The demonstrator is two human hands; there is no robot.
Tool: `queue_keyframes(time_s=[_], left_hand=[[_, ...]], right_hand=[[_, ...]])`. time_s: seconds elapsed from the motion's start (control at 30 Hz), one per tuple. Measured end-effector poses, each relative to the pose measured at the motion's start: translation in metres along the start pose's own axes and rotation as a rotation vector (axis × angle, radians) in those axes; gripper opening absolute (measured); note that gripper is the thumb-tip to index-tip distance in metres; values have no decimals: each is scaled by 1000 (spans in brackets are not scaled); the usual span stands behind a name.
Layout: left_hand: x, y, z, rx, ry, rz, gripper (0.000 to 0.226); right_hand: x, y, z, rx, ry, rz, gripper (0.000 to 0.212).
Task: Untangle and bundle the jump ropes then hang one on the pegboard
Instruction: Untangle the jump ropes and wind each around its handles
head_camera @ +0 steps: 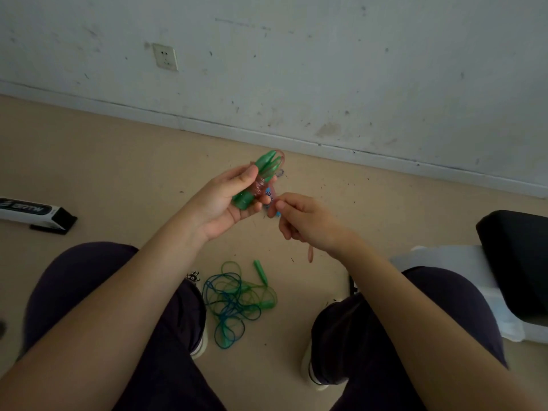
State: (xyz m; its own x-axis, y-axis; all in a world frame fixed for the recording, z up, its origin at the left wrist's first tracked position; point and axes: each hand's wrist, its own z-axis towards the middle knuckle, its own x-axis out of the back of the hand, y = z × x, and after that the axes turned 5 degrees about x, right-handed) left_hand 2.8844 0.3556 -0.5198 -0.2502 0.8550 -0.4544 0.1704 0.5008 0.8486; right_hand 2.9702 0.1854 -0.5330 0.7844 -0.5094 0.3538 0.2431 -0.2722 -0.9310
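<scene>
My left hand [228, 200] grips two green jump-rope handles [261, 173] held together, with pink cord [261, 185] wound round their middle. My right hand [299, 216] pinches the free end of that pink cord just right of the handles; a short tail of the cord hangs below my right wrist [310, 253]. On the floor between my feet lies a tangled heap of green and blue rope [234, 301], with a green handle [261, 272] sticking out at its upper right. No pegboard is in view.
A white and black box [35, 213] lies on the floor at the left. A black seat on a white base [516, 256] stands at the right. A scuffed wall with a socket [165, 56] runs behind. My knees fill the lower frame.
</scene>
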Motion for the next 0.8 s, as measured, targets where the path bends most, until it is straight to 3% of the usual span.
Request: queue_keyframes(time_s=[0.27,0.43,0.57,0.8], left_hand=[[6,5,-2,40,-62,-78,36],[1,3,-1,22,129,13,26],[-2,0,-2,-16,289,313,31],[0,-4,-2,149,-25,725,33]], right_hand=[[4,-5,-3,6,43,-148,28],[4,-16,-10,113,44,-249,20],[7,-26,-14,265,48,-417,17],[25,-33,-16,351,139,-522,9]])
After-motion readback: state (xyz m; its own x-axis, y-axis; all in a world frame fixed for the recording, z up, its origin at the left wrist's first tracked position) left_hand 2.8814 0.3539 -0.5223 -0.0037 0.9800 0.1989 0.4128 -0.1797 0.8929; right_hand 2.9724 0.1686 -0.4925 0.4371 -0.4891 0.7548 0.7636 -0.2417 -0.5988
